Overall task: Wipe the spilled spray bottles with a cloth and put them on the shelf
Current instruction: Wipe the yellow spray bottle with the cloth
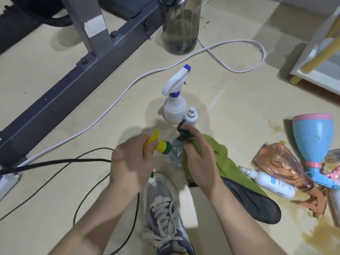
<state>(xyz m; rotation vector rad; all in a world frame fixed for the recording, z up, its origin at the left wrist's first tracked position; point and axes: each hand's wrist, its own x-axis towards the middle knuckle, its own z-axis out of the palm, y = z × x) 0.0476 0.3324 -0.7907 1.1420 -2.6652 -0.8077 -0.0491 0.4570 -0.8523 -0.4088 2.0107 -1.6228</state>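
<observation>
My left hand (131, 161) grips the yellow trigger head of a clear spray bottle (173, 152) held on its side above the floor. My right hand (197, 153) holds a green cloth (224, 162) against the bottle's body, fingers curled round the cloth. A white spray bottle with a blue nozzle (175, 100) stands upright just beyond, with a small white bottle (191, 116) beside it. To the right lie a white bottle (270, 183), an amber bottle (281, 162) and a blue and pink sprayer (312, 142). The white shelf (320, 70) shows at the right edge.
Brown liquid stains the floor (318, 234) at the right. A grey metal frame (77, 57) crosses the left. A white cable (114, 100) and black cables (55, 161) run over the floor. A dark glass jar (181, 28) stands at the top. My shoe (163, 208) is below.
</observation>
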